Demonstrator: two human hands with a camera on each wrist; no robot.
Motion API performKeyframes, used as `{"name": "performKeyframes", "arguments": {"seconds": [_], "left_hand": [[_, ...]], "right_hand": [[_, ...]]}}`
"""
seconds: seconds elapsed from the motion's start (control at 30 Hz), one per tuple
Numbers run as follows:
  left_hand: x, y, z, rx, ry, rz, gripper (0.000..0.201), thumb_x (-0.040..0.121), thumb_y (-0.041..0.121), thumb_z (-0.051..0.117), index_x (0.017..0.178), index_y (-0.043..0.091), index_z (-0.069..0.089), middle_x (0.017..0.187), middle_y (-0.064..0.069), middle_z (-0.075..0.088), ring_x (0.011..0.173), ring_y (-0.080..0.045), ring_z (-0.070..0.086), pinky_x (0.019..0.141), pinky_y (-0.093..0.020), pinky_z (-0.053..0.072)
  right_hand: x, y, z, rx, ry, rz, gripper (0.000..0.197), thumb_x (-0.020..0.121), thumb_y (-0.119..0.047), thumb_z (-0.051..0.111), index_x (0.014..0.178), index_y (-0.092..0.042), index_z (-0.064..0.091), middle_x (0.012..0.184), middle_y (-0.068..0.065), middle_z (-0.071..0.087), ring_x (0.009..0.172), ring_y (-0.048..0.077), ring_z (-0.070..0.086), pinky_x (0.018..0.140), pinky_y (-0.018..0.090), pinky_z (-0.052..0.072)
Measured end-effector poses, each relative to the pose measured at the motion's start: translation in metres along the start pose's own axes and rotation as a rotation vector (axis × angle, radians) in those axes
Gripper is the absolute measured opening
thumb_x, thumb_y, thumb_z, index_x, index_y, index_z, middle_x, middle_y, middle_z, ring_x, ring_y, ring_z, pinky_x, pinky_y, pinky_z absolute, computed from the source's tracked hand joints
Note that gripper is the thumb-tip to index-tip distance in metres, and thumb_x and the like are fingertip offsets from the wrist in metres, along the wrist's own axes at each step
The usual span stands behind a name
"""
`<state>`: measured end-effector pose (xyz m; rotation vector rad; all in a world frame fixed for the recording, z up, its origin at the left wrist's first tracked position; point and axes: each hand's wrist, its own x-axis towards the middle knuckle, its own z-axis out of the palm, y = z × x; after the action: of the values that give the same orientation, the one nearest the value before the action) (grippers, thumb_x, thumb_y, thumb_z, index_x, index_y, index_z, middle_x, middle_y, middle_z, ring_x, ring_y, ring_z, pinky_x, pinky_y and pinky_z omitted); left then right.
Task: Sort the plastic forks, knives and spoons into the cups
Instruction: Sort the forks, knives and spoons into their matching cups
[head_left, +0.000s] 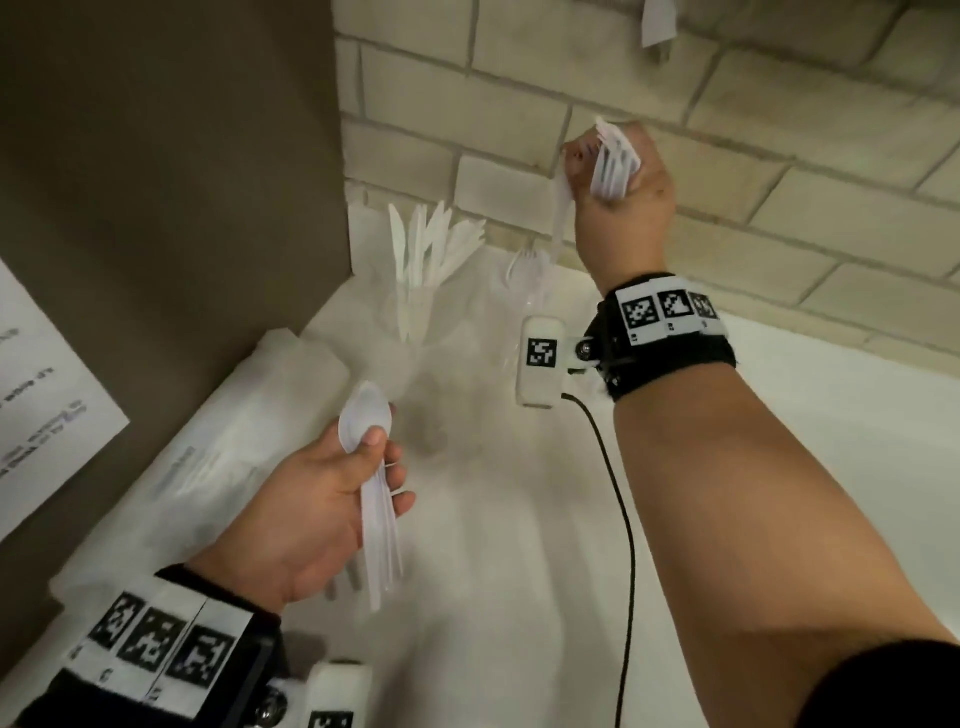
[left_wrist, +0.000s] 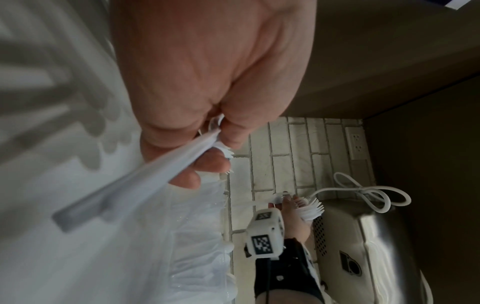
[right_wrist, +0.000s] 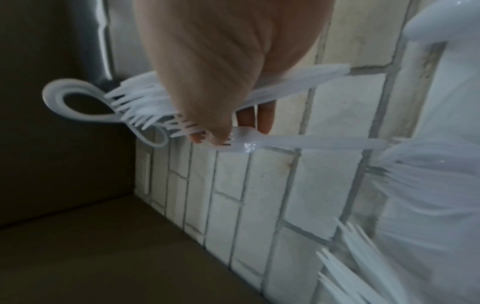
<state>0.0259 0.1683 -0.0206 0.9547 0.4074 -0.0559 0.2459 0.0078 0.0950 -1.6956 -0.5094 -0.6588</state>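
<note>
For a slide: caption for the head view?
Left hand grips spoons; right hand holds forks above clear cups of knives.

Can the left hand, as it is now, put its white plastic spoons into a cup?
Probably yes. The left hand grips the white plastic spoons close to the clear plastic cups, and nothing lies between them; the right hand is raised farther back.
</note>
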Motion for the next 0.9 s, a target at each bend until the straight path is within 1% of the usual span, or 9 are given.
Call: {"name": "performKeyframes", "arguments": {"seconds": [0.1, 0.23, 0.33, 0.4, 0.53, 0.6, 0.67, 0.77, 0.9], "left_hand": [[0.002, 0.001, -0.004, -0.002, 0.011, 0.005, 0.027, 0.096, 0.017, 0.048, 0.12, 0.013, 0.06, 0.076, -0.001, 0.056, 0.068, -0.015, 0.054, 0.076, -0.038, 0.051], [0.003, 0.0, -0.007, -0.013, 0.021, 0.008, 0.027, 0.096, 0.017, 0.048, 0.12, 0.012, 0.06, 0.076, -0.001, 0.056, 0.068, -0.015, 0.053, 0.071, -0.035, 0.054], [0.003, -0.002, -0.008, -0.016, 0.027, 0.002, 0.026, 0.096, 0.017, 0.048, 0.119, 0.013, 0.06, 0.075, 0.0, 0.057, 0.068, -0.015, 0.053, 0.066, -0.033, 0.056], [0.003, -0.002, -0.008, -0.021, 0.028, -0.002, 0.026, 0.096, 0.017, 0.048, 0.118, 0.013, 0.06, 0.075, 0.0, 0.057, 0.068, -0.015, 0.054, 0.064, -0.032, 0.057], [0.003, -0.002, -0.006, -0.026, 0.023, -0.001, 0.026, 0.096, 0.016, 0.047, 0.119, 0.013, 0.06, 0.075, -0.001, 0.056, 0.067, -0.015, 0.054, 0.064, -0.031, 0.057], [0.003, -0.001, -0.005, -0.023, 0.022, -0.002, 0.025, 0.097, 0.016, 0.047, 0.118, 0.014, 0.06, 0.076, -0.001, 0.056, 0.067, -0.014, 0.054, 0.065, -0.031, 0.058], [0.004, 0.0, -0.004, -0.027, 0.019, -0.009, 0.025, 0.097, 0.017, 0.048, 0.118, 0.014, 0.06, 0.077, -0.002, 0.056, 0.067, -0.014, 0.054, 0.065, -0.032, 0.058], [0.005, -0.001, -0.002, -0.031, 0.024, -0.022, 0.024, 0.096, 0.017, 0.049, 0.116, 0.014, 0.062, 0.078, -0.002, 0.057, 0.068, -0.015, 0.055, 0.065, -0.032, 0.057], [0.004, -0.002, 0.003, -0.004, 0.026, -0.015, 0.022, 0.095, 0.018, 0.051, 0.113, 0.014, 0.064, 0.078, -0.001, 0.058, 0.066, -0.013, 0.059, 0.072, -0.034, 0.057]], "right_hand": [[-0.004, 0.016, 0.013, -0.003, -0.094, 0.015, 0.009, 0.087, -0.009, 0.064, 0.089, -0.017, 0.06, 0.074, -0.016, 0.058, 0.064, -0.012, 0.054, 0.066, 0.008, 0.042], [-0.011, 0.032, 0.027, 0.005, -0.268, 0.16, 0.02, 0.085, -0.002, 0.066, 0.088, -0.021, 0.059, 0.079, -0.012, 0.062, 0.072, -0.011, 0.059, 0.074, 0.009, 0.045], [-0.012, 0.036, 0.027, 0.173, -0.238, 0.338, 0.03, 0.082, 0.011, 0.061, 0.086, -0.019, 0.059, 0.085, 0.004, 0.067, 0.086, 0.02, 0.067, 0.07, 0.025, 0.051], [-0.01, 0.041, 0.024, 0.285, -0.149, 0.447, 0.027, 0.081, 0.012, 0.062, 0.087, -0.014, 0.057, 0.083, 0.008, 0.066, 0.082, 0.03, 0.065, 0.063, 0.03, 0.049], [-0.017, 0.058, 0.019, 0.269, -0.103, 0.644, 0.039, 0.071, -0.01, 0.08, 0.103, -0.014, 0.059, 0.084, 0.003, 0.07, 0.088, 0.026, 0.067, 0.086, 0.042, 0.054], [-0.02, 0.06, 0.017, 0.252, -0.09, 0.656, 0.057, 0.067, -0.017, 0.085, 0.115, -0.018, 0.055, 0.097, 0.004, 0.071, 0.095, 0.02, 0.066, 0.089, 0.035, 0.054], [-0.02, 0.059, 0.017, 0.216, -0.066, 0.578, 0.049, 0.073, -0.021, 0.082, 0.113, -0.027, 0.055, 0.11, 0.003, 0.065, 0.102, 0.013, 0.062, 0.086, 0.024, 0.051], [-0.022, 0.054, 0.018, 0.049, -0.099, 0.524, 0.015, 0.088, -0.029, 0.067, 0.102, -0.022, 0.066, 0.096, -0.007, 0.066, 0.091, 0.006, 0.06, 0.084, 0.023, 0.047], [-0.027, 0.056, 0.014, -0.231, -0.177, 0.503, 0.033, 0.089, -0.034, 0.065, 0.116, -0.015, 0.066, 0.119, 0.0, 0.066, 0.112, 0.013, 0.058, 0.1, 0.028, 0.045]]}}
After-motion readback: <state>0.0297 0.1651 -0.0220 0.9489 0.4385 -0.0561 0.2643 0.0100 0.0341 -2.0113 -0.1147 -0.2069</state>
